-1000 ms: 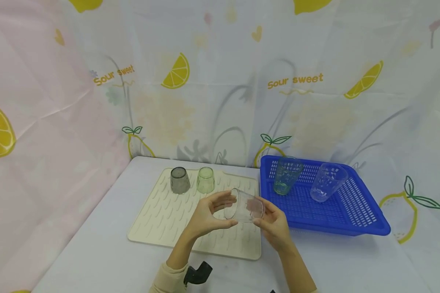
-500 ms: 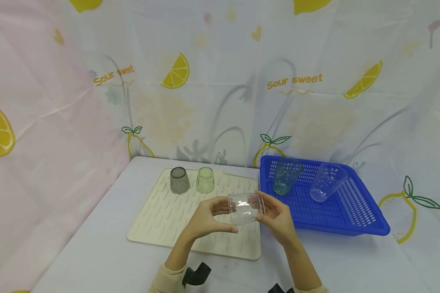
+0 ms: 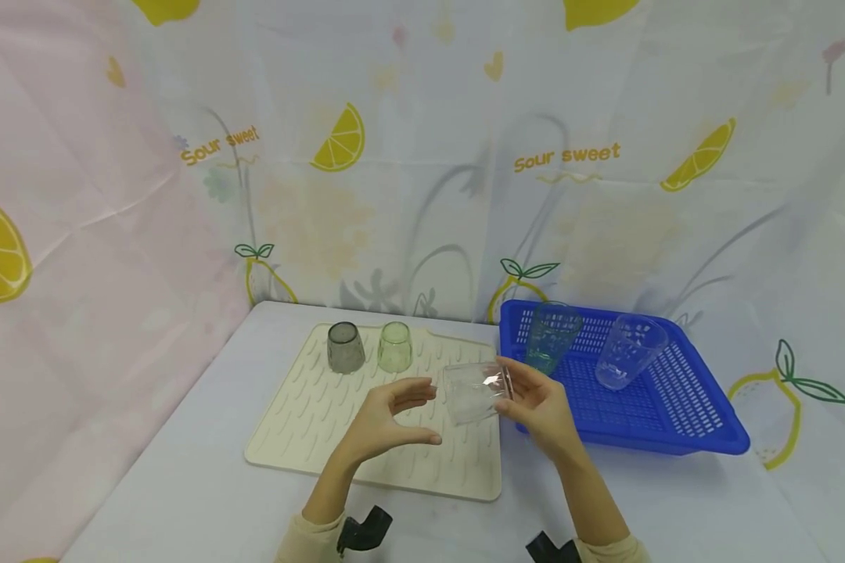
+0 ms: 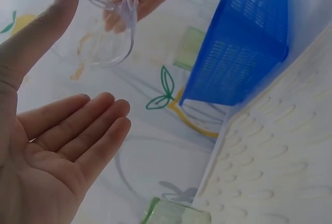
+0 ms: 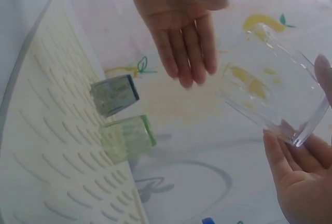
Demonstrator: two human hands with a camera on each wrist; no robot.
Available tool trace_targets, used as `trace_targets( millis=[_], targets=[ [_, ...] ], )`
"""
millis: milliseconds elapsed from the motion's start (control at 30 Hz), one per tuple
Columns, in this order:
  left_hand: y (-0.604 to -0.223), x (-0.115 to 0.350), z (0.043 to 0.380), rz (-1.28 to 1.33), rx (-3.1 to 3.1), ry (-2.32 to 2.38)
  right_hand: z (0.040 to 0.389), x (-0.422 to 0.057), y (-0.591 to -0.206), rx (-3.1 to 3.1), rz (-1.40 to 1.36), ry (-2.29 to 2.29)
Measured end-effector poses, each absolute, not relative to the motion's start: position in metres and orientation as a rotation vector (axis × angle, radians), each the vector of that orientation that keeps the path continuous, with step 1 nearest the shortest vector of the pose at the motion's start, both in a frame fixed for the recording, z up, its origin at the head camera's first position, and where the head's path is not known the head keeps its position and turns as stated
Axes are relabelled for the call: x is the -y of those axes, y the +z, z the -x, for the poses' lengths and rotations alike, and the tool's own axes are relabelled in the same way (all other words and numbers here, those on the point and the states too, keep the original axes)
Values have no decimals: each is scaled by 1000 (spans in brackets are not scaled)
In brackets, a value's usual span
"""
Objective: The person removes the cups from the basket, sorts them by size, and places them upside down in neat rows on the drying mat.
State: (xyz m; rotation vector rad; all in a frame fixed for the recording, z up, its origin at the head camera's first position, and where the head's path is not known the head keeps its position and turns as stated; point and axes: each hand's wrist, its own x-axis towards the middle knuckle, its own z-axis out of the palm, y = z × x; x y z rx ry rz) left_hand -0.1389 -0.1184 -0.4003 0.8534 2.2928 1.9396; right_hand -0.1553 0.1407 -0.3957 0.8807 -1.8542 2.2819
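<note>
A clear drinking glass (image 3: 470, 395) lies sideways in the air above the right part of the cream ridged mat (image 3: 303, 430). My right hand (image 3: 545, 410) pinches one end of this glass between thumb and fingers, seen also in the right wrist view, where the glass (image 5: 270, 84) is tilted. To the left, my left hand (image 3: 387, 418) has its thumb and fingers spread, a small gap away from the glass. The left wrist view shows that palm (image 4: 57, 156) with nothing on it.
A grey glass (image 3: 346, 348) and a light green glass (image 3: 395, 348) stand seemingly upside down at the mat's back. On the right, a blue plastic basket (image 3: 627, 438) holds a bluish-green glass (image 3: 551, 340) and a clear glass (image 3: 628, 352), both leaning. A printed cloth (image 3: 422, 195) hangs behind.
The clear glass has turned between the hands. My left hand has drawn away to the left, and the right hand now holds the glass alone, slightly farther right.
</note>
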Motion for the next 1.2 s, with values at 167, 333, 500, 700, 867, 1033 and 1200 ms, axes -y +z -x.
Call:
trace_targets(
  millis=[167,333,500,700,867,1033,1200],
  targets=[
    [-413,137,134,-779,-2377,1926,161,-146,-393,1937,-776,2235],
    [-429,161,127,-655,-2505,1902,168,-150,-391,2012,-706,2191],
    [-442,190,119,-450,-2691,1867,175,-152,-391,2076,-650,2182],
    [-455,228,103,-145,-2971,1720,184,-153,-393,2142,-595,2156],
    [-464,256,89,111,-3066,1615,193,-153,-395,2179,-602,2112],
    [-474,277,82,195,-3200,1484,202,-155,-395,2200,-588,2107],
    [-478,289,80,285,-3143,1363,210,-157,-393,2254,-522,2106]
  ],
)
